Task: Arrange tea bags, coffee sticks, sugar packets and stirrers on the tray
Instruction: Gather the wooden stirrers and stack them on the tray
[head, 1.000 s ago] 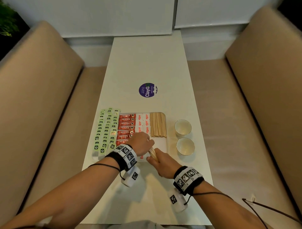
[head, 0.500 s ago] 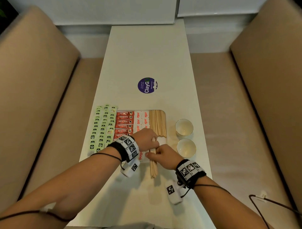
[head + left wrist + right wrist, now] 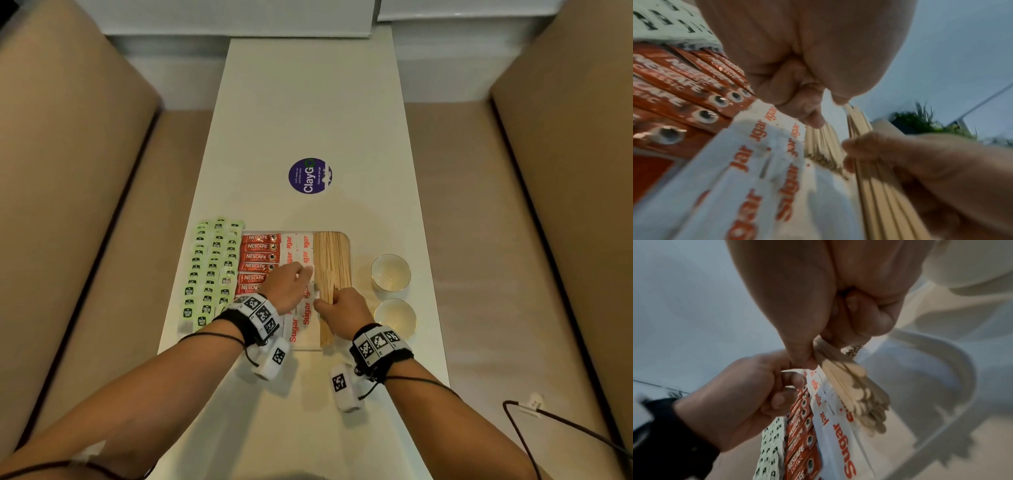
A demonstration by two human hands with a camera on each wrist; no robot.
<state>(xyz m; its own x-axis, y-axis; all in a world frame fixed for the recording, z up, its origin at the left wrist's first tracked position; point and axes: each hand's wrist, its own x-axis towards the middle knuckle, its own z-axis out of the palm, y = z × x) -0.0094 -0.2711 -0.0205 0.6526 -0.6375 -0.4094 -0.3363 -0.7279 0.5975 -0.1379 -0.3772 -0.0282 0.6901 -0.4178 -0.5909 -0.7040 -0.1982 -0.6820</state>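
Stirrer step is running: right hand (image 3: pixel 344 306) is pinching a bundle of stirrers (image 3: pixel 327 329) with its grip clamped on them, laying it on the near right part of the tray (image 3: pixel 346 240), just near of the stirrers already lying at the far right. Left hand (image 3: pixel 287 286) is sitting over the sugar packets (image 3: pixel 306 313), fingers curled, tips touching the bundle's far end; can't tell if it's actually pinching. Next move, I'd say: pushing the bundle fully onto the tray, squaring it up, letting go; tea bags (image 3: pixel 209 274) are lying on the desk (image 3: pixel 308 102) left of the coffee sticks (image 3: pixel 258 257).

Dim, soft overhead light, greenish cast.
Wrist views smear with motion blur beyond the fingertips; the head view bows at its edges.
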